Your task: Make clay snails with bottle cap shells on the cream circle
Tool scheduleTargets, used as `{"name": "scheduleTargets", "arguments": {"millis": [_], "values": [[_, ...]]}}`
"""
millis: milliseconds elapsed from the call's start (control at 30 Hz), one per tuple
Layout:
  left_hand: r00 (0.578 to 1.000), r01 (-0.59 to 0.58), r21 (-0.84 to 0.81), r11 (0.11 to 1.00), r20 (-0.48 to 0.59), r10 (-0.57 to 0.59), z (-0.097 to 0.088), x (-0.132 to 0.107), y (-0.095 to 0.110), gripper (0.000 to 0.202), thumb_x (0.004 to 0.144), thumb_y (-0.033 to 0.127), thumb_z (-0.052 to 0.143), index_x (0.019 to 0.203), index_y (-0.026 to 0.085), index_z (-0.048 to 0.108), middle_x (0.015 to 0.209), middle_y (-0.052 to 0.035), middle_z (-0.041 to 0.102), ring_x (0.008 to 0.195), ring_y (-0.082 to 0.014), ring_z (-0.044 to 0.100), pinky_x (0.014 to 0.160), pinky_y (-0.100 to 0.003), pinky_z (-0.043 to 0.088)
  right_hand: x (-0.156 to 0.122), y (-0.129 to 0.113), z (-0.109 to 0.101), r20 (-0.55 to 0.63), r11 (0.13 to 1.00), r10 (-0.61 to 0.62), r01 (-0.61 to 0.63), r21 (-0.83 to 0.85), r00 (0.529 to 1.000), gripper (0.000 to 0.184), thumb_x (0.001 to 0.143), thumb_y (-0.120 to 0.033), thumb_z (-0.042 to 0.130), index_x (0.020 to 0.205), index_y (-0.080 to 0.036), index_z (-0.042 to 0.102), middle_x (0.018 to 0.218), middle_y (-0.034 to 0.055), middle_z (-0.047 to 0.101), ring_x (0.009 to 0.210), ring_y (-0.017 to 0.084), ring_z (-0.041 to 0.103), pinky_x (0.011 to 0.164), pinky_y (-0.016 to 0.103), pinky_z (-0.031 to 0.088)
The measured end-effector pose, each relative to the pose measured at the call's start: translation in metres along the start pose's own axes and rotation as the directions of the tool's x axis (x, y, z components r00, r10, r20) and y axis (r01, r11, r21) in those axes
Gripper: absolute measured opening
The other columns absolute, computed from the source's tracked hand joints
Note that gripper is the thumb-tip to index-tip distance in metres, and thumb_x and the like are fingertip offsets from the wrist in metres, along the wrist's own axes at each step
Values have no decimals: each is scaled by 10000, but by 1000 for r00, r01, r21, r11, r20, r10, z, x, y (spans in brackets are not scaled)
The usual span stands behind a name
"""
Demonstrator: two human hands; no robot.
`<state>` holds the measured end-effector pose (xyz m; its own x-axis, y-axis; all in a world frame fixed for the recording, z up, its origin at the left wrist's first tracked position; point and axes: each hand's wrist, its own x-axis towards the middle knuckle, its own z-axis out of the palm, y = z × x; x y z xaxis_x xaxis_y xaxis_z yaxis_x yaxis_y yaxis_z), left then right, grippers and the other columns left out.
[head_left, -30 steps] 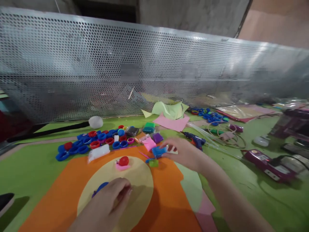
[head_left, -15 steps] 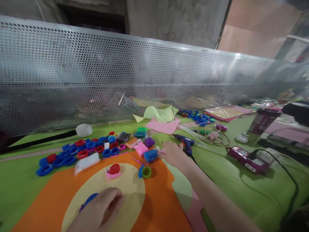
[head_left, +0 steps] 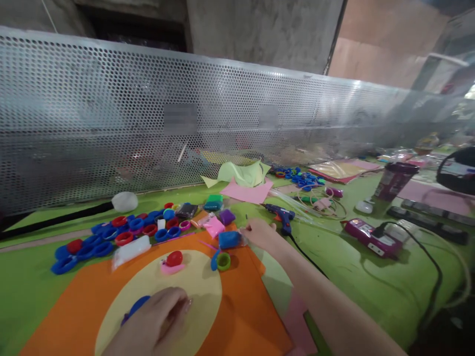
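My left hand (head_left: 159,321) lies low on the yellow paper circle (head_left: 200,291), its fingers curled down over a blue bottle cap (head_left: 135,305) that shows only at its far edge. My right hand (head_left: 261,232) rests at the orange sheet's (head_left: 241,316) far right corner, fingers loosely apart and holding nothing. It sits between a blue clay packet (head_left: 229,239) on its left and a blue glue gun (head_left: 280,215) just beyond its fingertips. A red cap on a pink piece (head_left: 173,261) stands on the circle, and a green and a blue cap (head_left: 221,260) lie by the packet.
Several blue and red caps (head_left: 111,237) lie spread at the left, beside a white packet (head_left: 131,248). Pink and purple clay packets (head_left: 218,222), crumpled green paper (head_left: 241,173) and a pink sheet (head_left: 247,192) lie farther back. A purple box (head_left: 371,240) with a cable lies right. A perforated metal screen (head_left: 185,113) closes the back.
My right hand has let go of the blue clay packet and moved right toward the glue gun. The view has swung to the right. My left hand stays on the blue cap.
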<state>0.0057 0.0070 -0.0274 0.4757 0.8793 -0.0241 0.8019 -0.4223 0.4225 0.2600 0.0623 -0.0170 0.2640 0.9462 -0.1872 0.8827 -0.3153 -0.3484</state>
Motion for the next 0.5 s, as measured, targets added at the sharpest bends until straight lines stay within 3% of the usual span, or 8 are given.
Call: {"name": "scheduleTargets", "arguments": {"millis": [100,267,400,500], "values": [[1000,-5,8,1000,30,4,-2,1,0,323,856,429,325,716,237,544,728,-28,620,696,-219,586,614,-305,419,-1,0,-1,-1,997,-8,8,78,1000,269,889,-323,506,1098,-157,538,1096,72,559,924,180,569,792,387,484],[995,12,-36,999,-94,-16,-3,-2,8,322,857,416,333,691,233,539,681,-10,600,641,-200,566,589,-289,405,-2,5,-9,-100,946,-94,120,302,991,273,886,-328,509,1087,-146,543,1086,64,561,928,191,568,788,386,485],[993,26,-126,992,-112,-40,-11,-3,13,285,841,417,379,717,230,553,648,2,582,594,-181,534,565,-276,397,-1,7,-17,-148,808,-196,245,536,969,262,892,-349,497,1025,-130,553,941,38,589,758,138,586,656,306,505],[984,31,-332,943,-156,-87,-22,-3,15,292,829,460,415,754,216,556,689,-6,593,632,-173,553,596,-262,434,-12,-2,-21,-259,653,-272,375,657,927,260,919,-350,424,858,-127,544,713,-14,539,566,82,511,536,228,443]]}}
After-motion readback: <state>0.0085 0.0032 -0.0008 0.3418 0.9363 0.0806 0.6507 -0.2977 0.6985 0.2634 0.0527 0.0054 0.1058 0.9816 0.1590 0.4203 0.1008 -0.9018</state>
